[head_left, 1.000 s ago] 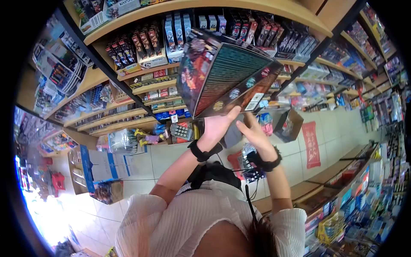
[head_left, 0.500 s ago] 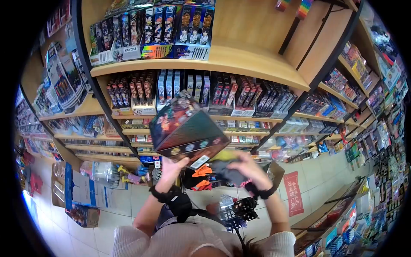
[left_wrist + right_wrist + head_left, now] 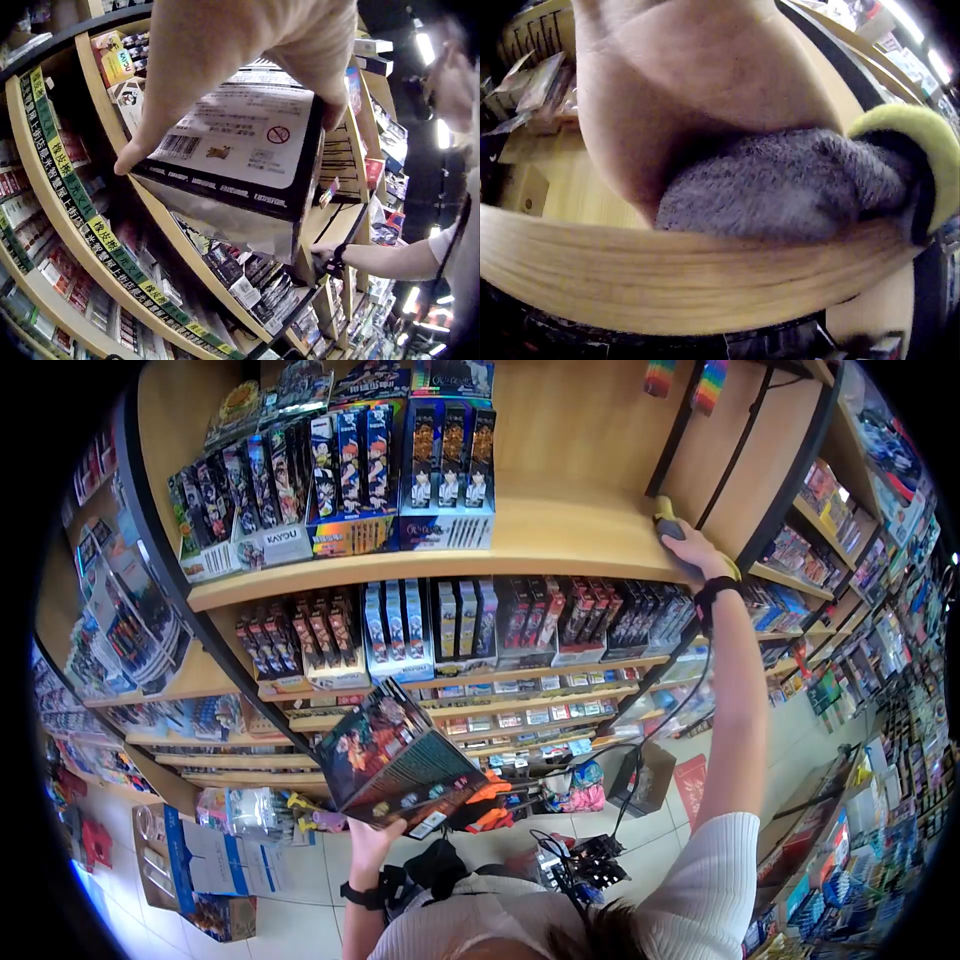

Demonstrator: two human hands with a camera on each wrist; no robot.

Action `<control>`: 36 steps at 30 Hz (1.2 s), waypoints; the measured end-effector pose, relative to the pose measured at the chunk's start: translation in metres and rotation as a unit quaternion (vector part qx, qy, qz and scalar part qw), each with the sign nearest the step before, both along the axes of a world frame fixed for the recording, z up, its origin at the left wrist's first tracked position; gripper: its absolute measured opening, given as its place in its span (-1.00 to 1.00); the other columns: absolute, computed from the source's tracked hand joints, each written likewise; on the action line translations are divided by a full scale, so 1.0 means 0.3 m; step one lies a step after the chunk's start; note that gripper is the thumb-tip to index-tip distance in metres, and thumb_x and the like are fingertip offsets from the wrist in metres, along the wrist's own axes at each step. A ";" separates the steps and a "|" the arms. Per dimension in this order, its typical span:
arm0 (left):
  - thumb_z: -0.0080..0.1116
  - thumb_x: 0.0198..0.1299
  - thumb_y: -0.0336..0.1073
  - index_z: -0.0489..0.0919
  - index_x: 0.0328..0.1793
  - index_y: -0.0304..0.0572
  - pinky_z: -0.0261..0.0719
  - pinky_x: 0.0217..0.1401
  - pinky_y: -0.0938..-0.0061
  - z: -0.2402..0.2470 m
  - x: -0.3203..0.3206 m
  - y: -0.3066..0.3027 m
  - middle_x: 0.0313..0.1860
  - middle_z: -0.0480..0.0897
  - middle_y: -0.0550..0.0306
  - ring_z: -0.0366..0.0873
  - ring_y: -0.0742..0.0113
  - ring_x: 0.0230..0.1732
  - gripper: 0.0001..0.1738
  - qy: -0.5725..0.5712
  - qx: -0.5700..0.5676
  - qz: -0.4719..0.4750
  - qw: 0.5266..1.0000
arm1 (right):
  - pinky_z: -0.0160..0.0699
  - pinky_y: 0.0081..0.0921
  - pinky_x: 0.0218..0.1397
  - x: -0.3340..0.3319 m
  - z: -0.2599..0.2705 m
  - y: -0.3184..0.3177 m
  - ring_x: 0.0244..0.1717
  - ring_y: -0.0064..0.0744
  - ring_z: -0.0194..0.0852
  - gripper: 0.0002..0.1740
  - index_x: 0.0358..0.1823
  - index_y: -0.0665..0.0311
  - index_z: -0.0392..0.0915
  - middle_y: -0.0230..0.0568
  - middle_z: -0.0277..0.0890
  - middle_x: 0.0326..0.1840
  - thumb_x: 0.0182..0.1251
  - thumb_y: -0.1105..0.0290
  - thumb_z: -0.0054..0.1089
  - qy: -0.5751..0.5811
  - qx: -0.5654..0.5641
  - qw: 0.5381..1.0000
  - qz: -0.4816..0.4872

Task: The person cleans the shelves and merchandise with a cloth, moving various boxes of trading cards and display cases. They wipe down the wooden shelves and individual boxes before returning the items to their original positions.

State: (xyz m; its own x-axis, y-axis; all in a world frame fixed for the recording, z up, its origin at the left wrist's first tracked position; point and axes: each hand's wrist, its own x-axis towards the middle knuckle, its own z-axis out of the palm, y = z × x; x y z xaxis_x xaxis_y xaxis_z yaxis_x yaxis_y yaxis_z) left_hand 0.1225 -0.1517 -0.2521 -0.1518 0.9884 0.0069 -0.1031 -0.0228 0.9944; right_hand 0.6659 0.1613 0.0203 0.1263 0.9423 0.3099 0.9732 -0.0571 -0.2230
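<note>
My left hand [image 3: 372,844] grips a dark printed cardboard box [image 3: 400,765] by its lower end, tilted in front of the shelves. In the left wrist view, thumb and fingers span the box's white label panel [image 3: 225,135], which carries a barcode. My right hand [image 3: 698,548] reaches out to the right end of the upper shelf. It holds a fuzzy grey cloth [image 3: 772,187] with a yellow edge [image 3: 911,131] against the shelf board [image 3: 667,277]. In the right wrist view, the hand's fingertips are hidden behind the cloth.
Card display boxes [image 3: 450,480] stand on the left part of the upper shelf [image 3: 560,520]. A row of slim boxes [image 3: 520,615] fills the shelf below. A black upright [image 3: 790,480] borders the right end. Cartons [image 3: 215,860] and an open box [image 3: 640,785] stand on the floor.
My right hand has gone from beside the box up to the right of the upper shelf, carrying the cloth. The box has moved lower and left in view, still in my left hand.
</note>
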 end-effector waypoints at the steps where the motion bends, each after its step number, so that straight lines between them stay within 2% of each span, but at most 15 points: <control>1: 0.25 -0.31 -0.57 0.22 0.18 -0.34 0.48 0.05 0.40 0.020 0.013 0.004 -0.02 0.45 0.04 0.45 0.25 0.00 -0.21 -0.029 0.023 0.007 0.999 | 0.26 -0.28 0.26 -0.097 0.032 -0.032 0.23 0.00 0.29 -0.28 0.32 0.02 0.19 0.05 0.35 0.20 0.12 -0.05 0.01 -0.027 -0.015 0.999 -0.030; 6: 0.34 -0.30 -0.56 0.21 0.19 -0.34 0.50 0.06 0.37 0.036 0.029 0.063 0.03 0.44 0.02 0.44 0.23 0.04 -0.18 -0.090 -0.026 -0.049 0.994 | 0.22 -0.41 0.25 -0.419 0.042 -0.077 0.19 -0.20 0.32 -0.43 0.27 0.18 0.25 -0.05 0.37 0.18 0.18 0.38 0.04 0.022 0.009 0.982 0.187; 9: 0.40 -0.32 -0.55 0.19 0.18 -0.33 0.50 0.08 0.35 -0.026 0.025 0.141 0.03 0.44 0.01 0.44 0.23 0.05 -0.14 -0.010 0.046 -0.105 0.993 | 0.32 -0.43 0.15 -0.570 0.045 -0.215 0.07 -0.23 0.38 -0.50 0.18 0.15 0.35 -0.11 0.46 0.04 0.16 0.42 0.13 0.004 0.025 0.948 0.317; 11: 0.42 -0.34 -0.55 0.12 0.22 -0.32 0.49 0.12 0.35 -0.033 0.027 0.170 0.05 0.42 -0.02 0.44 0.24 0.06 -0.06 0.036 0.063 -0.140 0.987 | 0.39 -0.47 0.09 -0.647 0.160 -0.390 -0.01 -0.27 0.44 -0.53 0.14 0.18 0.38 -0.11 0.50 -0.04 0.14 0.48 0.11 -0.067 -0.028 0.953 0.295; 13: 0.45 -0.35 -0.53 0.01 0.27 -0.28 0.45 0.17 0.35 0.014 0.043 0.178 0.08 0.39 -0.04 0.42 0.24 0.07 0.03 -0.014 -0.016 -0.173 0.985 | 0.46 -0.48 0.01 -0.542 0.214 -0.394 -0.09 -0.32 0.50 -0.55 0.11 0.24 0.39 -0.11 0.53 -0.09 0.12 0.54 0.08 0.010 -0.071 0.964 0.255; 15: 0.45 -0.34 -0.53 -0.04 0.29 -0.26 0.46 0.17 0.35 -0.024 0.044 0.192 0.10 0.37 -0.04 0.41 0.24 0.09 0.07 0.034 0.020 -0.196 0.980 | 0.49 -0.47 0.01 -0.388 0.269 -0.390 -0.09 -0.37 0.53 -0.56 0.09 0.34 0.40 -0.09 0.55 -0.10 0.11 0.60 0.03 0.072 0.000 0.970 0.234; 16: 0.46 -0.34 -0.52 -0.04 0.29 -0.27 0.45 0.17 0.34 -0.013 0.058 0.187 0.10 0.37 -0.04 0.41 0.24 0.09 0.07 0.033 0.019 -0.188 0.981 | 0.47 -0.47 0.03 -0.328 0.288 -0.381 -0.09 -0.35 0.54 -0.54 0.11 0.35 0.38 -0.06 0.54 -0.09 0.10 0.57 0.07 0.046 0.042 0.996 0.061; 17: 0.46 -0.34 -0.52 -0.03 0.29 -0.27 0.45 0.18 0.34 -0.004 0.065 0.186 0.09 0.38 -0.04 0.42 0.24 0.08 0.07 0.033 0.018 -0.179 0.983 | 0.48 -0.43 0.03 -0.239 0.284 -0.363 -0.09 -0.31 0.54 -0.50 0.14 0.34 0.37 -0.06 0.54 -0.10 0.10 0.49 0.13 -0.059 0.117 0.991 0.033; 19: 0.47 -0.35 -0.51 -0.01 0.29 -0.28 0.42 0.20 0.33 -0.031 0.067 0.182 0.11 0.37 -0.04 0.40 0.24 0.11 0.07 0.049 0.035 -0.183 0.981 | 0.54 -0.42 -0.14 -0.150 0.246 -0.333 -0.24 -0.25 0.60 -0.52 0.05 0.26 0.44 -0.03 0.58 -0.24 0.03 0.36 0.16 -0.005 0.135 0.991 -0.016; 22: 0.47 -0.34 -0.49 0.05 0.28 -0.27 0.37 0.23 0.31 0.006 0.094 0.173 0.14 0.34 -0.03 0.37 0.22 0.15 0.03 -0.011 -0.036 -0.203 0.978 | 0.40 -0.36 0.08 0.024 0.051 -0.174 0.00 -0.14 0.49 -0.47 0.14 0.24 0.37 0.07 0.51 -0.05 0.08 0.31 0.13 0.129 0.021 0.991 0.023; 23: 0.46 -0.33 -0.51 0.04 0.29 -0.27 0.37 0.23 0.30 0.009 0.101 0.168 0.15 0.35 -0.02 0.37 0.22 0.15 0.03 -0.017 0.003 -0.194 0.981 | 0.35 -0.38 0.13 0.053 -0.024 -0.069 0.05 -0.14 0.45 -0.42 0.20 0.23 0.31 0.09 0.46 0.03 0.06 0.38 0.10 -0.019 0.051 0.995 -0.083; 26: 0.45 -0.33 -0.52 0.03 0.31 -0.26 0.37 0.23 0.30 0.019 0.117 0.174 0.15 0.35 -0.02 0.37 0.21 0.16 0.04 -0.041 0.010 -0.188 0.981 | 0.36 -0.40 0.12 -0.061 -0.032 -0.072 0.00 -0.10 0.46 -0.38 0.23 0.16 0.28 0.10 0.47 0.00 0.02 0.49 0.05 0.026 0.064 0.997 0.041; 29: 0.45 -0.37 -0.50 -0.07 0.39 -0.28 0.34 0.25 0.33 -0.015 0.128 0.217 0.18 0.32 -0.04 0.35 0.22 0.17 0.17 -0.011 -0.008 -0.201 0.980 | 0.29 -0.46 0.19 -0.241 0.136 -0.179 0.13 -0.28 0.35 -0.40 0.16 0.27 0.32 -0.05 0.45 0.04 -0.03 0.71 -0.13 -0.046 -0.066 0.978 0.191; 31: 0.46 -0.39 -0.48 -0.17 0.44 -0.27 0.30 0.28 0.34 0.010 0.140 0.228 0.23 0.27 -0.05 0.31 0.22 0.21 0.27 0.026 0.048 -0.179 0.982 | 0.39 -0.49 0.10 -0.203 0.244 -0.157 0.05 -0.32 0.42 -0.42 0.12 0.33 0.36 -0.07 0.50 -0.02 -0.05 0.72 -0.16 0.087 -0.103 0.964 0.231; 36: 0.51 -0.41 -0.38 -0.19 0.44 -0.32 0.28 0.29 0.35 0.000 0.143 0.239 0.24 0.25 -0.07 0.29 0.24 0.22 0.31 0.059 0.070 -0.151 0.984 | 0.54 -0.40 -0.26 -0.078 0.399 -0.019 -0.31 -0.21 0.56 -0.60 -0.01 0.47 0.40 -0.03 0.55 -0.20 0.06 0.56 -0.05 0.074 0.142 0.986 0.038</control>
State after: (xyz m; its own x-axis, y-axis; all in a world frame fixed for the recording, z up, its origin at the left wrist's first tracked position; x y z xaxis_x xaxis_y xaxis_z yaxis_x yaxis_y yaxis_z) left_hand 0.1653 -0.0800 -0.2522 0.1586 0.9766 0.1454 -0.0106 -0.1456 0.9893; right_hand 0.6424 0.1555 0.1401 0.1233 0.8284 0.5463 0.9277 0.0992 -0.3598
